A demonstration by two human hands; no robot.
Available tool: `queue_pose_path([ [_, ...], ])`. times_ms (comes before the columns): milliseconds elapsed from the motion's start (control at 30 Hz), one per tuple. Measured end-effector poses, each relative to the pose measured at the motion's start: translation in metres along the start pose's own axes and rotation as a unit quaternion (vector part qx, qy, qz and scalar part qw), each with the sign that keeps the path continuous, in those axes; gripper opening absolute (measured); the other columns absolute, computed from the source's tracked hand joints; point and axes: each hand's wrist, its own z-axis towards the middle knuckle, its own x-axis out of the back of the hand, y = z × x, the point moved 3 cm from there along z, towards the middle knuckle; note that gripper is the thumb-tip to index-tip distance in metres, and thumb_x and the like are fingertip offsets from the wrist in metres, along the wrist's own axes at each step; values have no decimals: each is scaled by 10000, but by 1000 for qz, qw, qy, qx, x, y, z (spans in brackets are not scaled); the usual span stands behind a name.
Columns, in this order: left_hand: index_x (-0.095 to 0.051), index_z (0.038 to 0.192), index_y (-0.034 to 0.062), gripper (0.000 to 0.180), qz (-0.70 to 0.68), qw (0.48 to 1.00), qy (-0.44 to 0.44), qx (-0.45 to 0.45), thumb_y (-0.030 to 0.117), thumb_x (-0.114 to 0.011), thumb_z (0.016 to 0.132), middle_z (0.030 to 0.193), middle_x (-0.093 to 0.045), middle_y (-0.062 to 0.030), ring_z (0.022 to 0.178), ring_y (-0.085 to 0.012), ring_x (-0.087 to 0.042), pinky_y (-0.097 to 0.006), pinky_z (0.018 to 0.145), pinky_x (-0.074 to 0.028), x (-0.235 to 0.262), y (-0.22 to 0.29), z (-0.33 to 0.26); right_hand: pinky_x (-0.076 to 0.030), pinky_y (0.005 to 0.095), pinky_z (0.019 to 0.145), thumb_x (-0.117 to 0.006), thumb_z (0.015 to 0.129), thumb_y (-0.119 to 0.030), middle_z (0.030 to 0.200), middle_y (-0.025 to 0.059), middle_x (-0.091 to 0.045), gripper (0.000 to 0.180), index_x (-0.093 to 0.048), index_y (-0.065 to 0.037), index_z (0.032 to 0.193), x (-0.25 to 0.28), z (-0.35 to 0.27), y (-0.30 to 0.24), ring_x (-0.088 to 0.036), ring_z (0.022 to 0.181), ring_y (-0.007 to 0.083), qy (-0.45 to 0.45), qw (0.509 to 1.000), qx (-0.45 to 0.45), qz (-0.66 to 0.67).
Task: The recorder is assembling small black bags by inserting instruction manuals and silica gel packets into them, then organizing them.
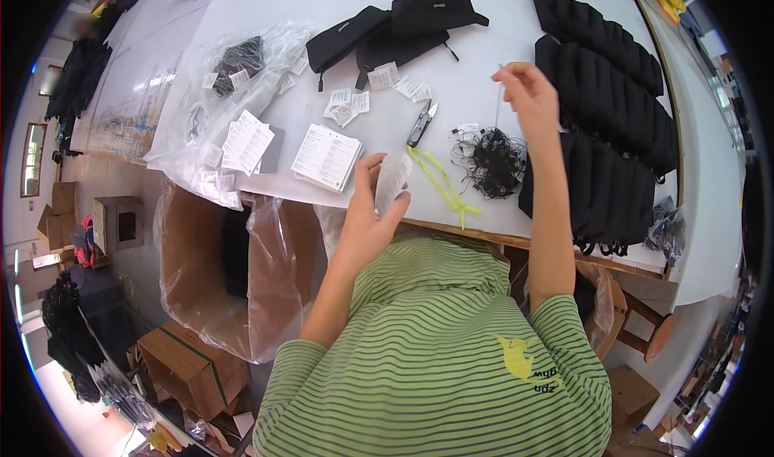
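Observation:
My left hand (364,215), at the table's front edge, is closed around a white printed tag or a thin stack of them (392,181). Raised over the table, my right hand (529,96) pinches one end of a thin strand (497,106). The strand runs down toward a tangled heap of black tag strings (490,164). Between the hands lies a small knife (420,125) with its blade out and a yellow-green cord (442,181) tied to it. A stack of white printed cards (326,157) sits left of my left hand.
Rows of black pouches (609,126) fill the right side, and more black pouches (395,30) lie at the back. Small white labels (347,106) are scattered mid-table. Clear plastic bags (242,70) spread at left. A plastic-lined carton (193,255) stands below the edge.

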Motion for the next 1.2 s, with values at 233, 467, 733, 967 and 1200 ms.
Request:
queue_pose_path([
  [233,-497,1137,-5,310,-21,999,50,-1,73,-626,866,999,-546,-58,911,-126,-519,-253,787,-444,-11,4,3,-367,170,510,-650,869,-107,822,22,-664,101,-618,-18,903,38,-24,-71,-526,543,46,141,977,98,-128],
  [467,-585,949,-28,170,-20,998,56,-18,76,-662,837,919,-522,-44,811,-127,-507,-237,719,-420,-17,8,2,-336,186,486,-700,815,-121,784,-8,-646,120,-639,-36,875,33,-35,-85,-520,548,35,118,969,122,-181],
  [733,-580,874,-36,159,-1,999,27,-25,73,-677,812,817,-517,-55,750,-144,-488,-236,683,-390,-27,8,1,-271,214,453,-721,778,-109,603,-40,-546,92,-659,-57,821,32,-35,-69,-373,469,55,113,944,111,-290],
  [967,-590,884,-21,151,32,998,-8,-45,79,-676,811,818,-529,-48,714,-138,-474,-237,670,-389,-35,7,0,-257,201,454,-726,769,-63,616,-45,-544,94,-651,-64,825,22,-61,-69,-349,470,20,142,965,146,-163],
  [1200,-599,908,-12,159,31,998,-11,-46,81,-681,809,822,-544,-48,710,-130,-483,-240,656,-394,-39,9,-1,-271,188,465,-692,804,-46,681,-18,-587,70,-634,-23,836,19,-82,-72,-340,482,14,74,973,64,-209],
])
